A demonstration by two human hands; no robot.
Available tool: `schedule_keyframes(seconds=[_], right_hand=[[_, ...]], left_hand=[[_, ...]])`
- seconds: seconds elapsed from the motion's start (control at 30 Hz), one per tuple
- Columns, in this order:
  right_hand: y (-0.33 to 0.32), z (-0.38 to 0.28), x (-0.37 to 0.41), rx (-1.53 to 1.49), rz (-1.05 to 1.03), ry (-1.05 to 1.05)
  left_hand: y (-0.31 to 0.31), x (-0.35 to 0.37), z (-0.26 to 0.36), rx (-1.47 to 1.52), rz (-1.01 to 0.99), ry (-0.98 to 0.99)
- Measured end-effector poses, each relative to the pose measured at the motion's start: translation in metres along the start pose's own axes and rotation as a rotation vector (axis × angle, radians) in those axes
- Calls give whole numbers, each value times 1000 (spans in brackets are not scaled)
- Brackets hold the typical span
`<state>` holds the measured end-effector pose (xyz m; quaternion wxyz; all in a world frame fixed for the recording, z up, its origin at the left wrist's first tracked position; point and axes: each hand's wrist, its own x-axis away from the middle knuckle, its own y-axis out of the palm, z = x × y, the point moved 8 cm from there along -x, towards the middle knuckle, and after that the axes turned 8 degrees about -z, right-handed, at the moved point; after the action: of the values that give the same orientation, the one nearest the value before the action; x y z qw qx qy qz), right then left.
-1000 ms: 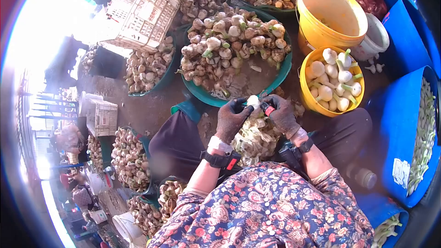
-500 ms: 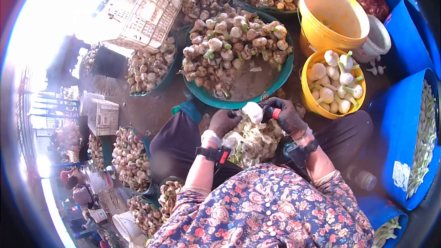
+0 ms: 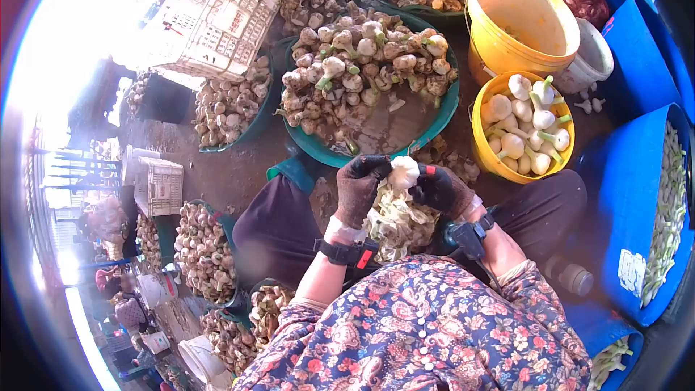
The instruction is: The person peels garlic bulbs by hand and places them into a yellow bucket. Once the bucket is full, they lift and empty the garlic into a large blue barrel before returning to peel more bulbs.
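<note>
Between my two gloved hands is a white garlic bulb (image 3: 404, 172). My left hand (image 3: 361, 187) has its fingers closed on the bulb's left side. At its right, my right hand (image 3: 443, 190) is closed around a small tool with a red part (image 3: 431, 170), its fingertips against the bulb. Pale peeled skins (image 3: 397, 228) are piled below, between my legs. Just beyond my hands is a green basin (image 3: 318, 150) of unpeeled garlic bulbs (image 3: 347, 65). To the right, a small yellow bucket (image 3: 483, 148) holds cleaned white bulbs (image 3: 539, 119).
A larger yellow bucket (image 3: 521, 18) and a grey-white bucket (image 3: 594, 58) stand at the upper right. Blue containers (image 3: 622, 195) line the right side. A white crate (image 3: 224, 22) tilts over bulbs at the upper left. A person (image 3: 130, 311) is at the far left.
My left hand has moved up and now grips the bulb's side from a more upright pose. The bulb has shifted slightly right, and my right hand has turned around it.
</note>
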<state>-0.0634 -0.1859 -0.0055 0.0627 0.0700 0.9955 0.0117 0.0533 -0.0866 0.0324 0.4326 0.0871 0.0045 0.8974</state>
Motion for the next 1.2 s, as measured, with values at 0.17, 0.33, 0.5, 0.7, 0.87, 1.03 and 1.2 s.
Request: schedule_keyframes(seconds=[0.17, 0.33, 0.5, 0.7, 0.87, 1.03, 1.2], right_hand=[[-15, 81, 12, -548, 128, 177], [-16, 79, 13, -1362, 211, 318], [-74, 1, 9, -1196, 434, 20], [-56, 10, 5, -885, 482, 312], [-41, 42, 11, -844, 486, 486], [-49, 74, 10, -322, 429, 339], [-54, 46, 7, -597, 339, 344]], left_hand=[[25, 26, 11, 237, -220, -96], [46, 31, 0, -437, -778, -298], [-41, -53, -55, -649, -292, -218], [40, -67, -9, 27, -266, -99], [39, -52, -28, -72, -38, -93], [96, -10, -10, -119, -337, -54], [56, -14, -10, -420, -231, -278]])
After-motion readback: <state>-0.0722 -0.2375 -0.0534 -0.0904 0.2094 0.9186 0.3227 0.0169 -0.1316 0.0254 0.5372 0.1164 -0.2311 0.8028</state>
